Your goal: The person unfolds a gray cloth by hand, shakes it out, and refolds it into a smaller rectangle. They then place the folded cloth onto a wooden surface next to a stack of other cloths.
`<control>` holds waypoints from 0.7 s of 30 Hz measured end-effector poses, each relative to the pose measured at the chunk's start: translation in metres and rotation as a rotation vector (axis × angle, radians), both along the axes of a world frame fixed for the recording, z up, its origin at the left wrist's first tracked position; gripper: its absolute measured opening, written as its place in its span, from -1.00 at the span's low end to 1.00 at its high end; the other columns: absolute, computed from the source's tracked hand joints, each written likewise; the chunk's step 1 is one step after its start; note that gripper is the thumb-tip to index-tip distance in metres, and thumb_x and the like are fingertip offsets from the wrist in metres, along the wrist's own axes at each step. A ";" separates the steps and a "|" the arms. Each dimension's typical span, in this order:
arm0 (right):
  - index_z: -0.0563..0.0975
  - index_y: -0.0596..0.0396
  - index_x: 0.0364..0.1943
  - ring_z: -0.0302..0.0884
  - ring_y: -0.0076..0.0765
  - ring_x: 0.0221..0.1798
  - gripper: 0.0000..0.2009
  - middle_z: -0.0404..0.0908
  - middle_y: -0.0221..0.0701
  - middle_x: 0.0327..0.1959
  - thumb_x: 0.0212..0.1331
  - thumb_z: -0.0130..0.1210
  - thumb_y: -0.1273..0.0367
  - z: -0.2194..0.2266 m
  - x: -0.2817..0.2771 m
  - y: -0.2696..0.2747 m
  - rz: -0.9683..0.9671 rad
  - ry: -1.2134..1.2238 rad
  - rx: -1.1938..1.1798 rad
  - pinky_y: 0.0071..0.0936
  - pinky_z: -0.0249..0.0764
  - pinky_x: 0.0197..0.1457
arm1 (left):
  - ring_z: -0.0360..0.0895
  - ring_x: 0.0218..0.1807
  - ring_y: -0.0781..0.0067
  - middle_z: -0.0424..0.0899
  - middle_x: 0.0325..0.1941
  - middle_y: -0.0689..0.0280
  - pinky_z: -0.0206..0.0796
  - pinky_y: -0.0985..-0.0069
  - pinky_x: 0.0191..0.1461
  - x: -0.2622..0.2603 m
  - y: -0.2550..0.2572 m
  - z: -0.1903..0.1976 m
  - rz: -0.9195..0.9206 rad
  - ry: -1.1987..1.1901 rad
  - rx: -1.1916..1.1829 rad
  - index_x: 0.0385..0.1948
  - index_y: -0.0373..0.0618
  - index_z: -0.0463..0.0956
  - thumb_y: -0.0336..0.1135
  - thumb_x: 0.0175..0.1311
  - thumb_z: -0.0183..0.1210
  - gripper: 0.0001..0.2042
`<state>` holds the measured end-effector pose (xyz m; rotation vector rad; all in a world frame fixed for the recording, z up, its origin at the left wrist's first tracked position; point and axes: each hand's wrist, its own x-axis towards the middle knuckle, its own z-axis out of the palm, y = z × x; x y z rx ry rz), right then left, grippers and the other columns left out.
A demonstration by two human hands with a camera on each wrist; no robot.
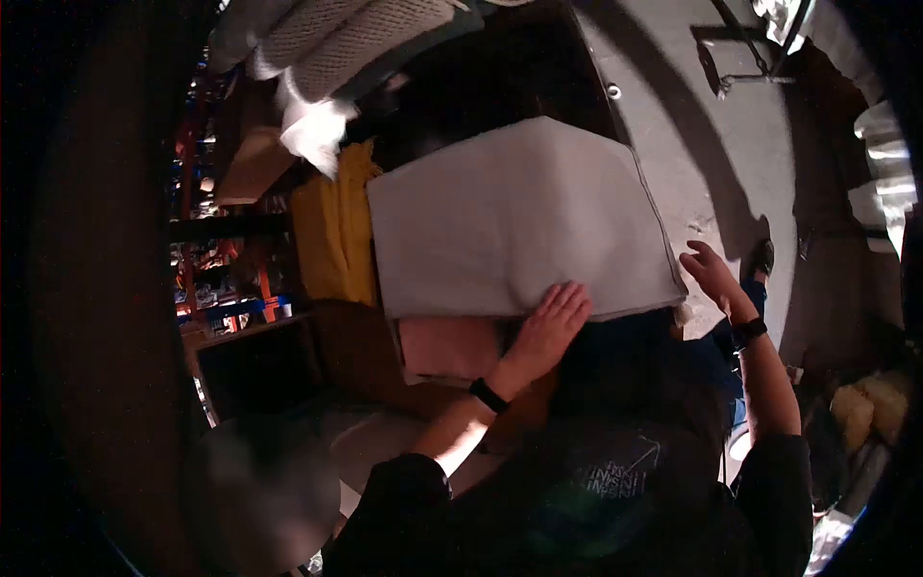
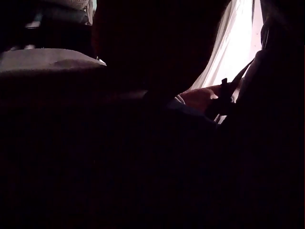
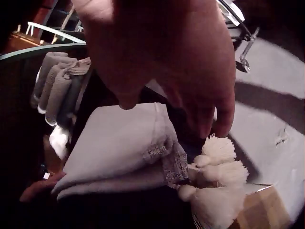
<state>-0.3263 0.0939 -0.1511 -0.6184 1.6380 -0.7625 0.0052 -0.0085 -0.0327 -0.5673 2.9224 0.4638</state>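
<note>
A large folded grey cloth [image 1: 481,221] lies in the middle of the head view. My left hand [image 1: 548,332] rests on its near edge with the fingers straight. Just off the cloth's right corner is my right hand [image 1: 716,274], its fingers loosely bent around nothing. In the right wrist view that hand [image 3: 167,57] hangs over the folded cloth [image 3: 114,138], fingertips close above several cream tassels [image 3: 219,171] at the cloth's end. Part of a pink cloth [image 1: 447,346] shows under the grey one. Most of the left wrist view is dark.
A folded yellow cloth [image 1: 332,236] lies along the left side. Rolled knitted textiles [image 1: 346,48] and a bright white bundle [image 1: 317,130] are at the back. Shelving [image 1: 187,192] stands far left, and grey floor [image 1: 663,115] shows on the right.
</note>
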 end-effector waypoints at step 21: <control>0.43 0.42 0.10 0.62 -0.21 -0.02 -0.40 0.64 -0.15 -0.04 0.18 0.23 0.13 0.004 0.002 -0.029 -0.175 -0.657 -0.064 -0.30 0.54 0.09 | 0.28 0.40 0.14 0.45 0.29 0.11 0.03 0.15 0.53 0.003 -0.007 -0.016 0.045 0.147 0.086 0.04 -0.23 0.51 -0.43 0.25 0.02 -0.68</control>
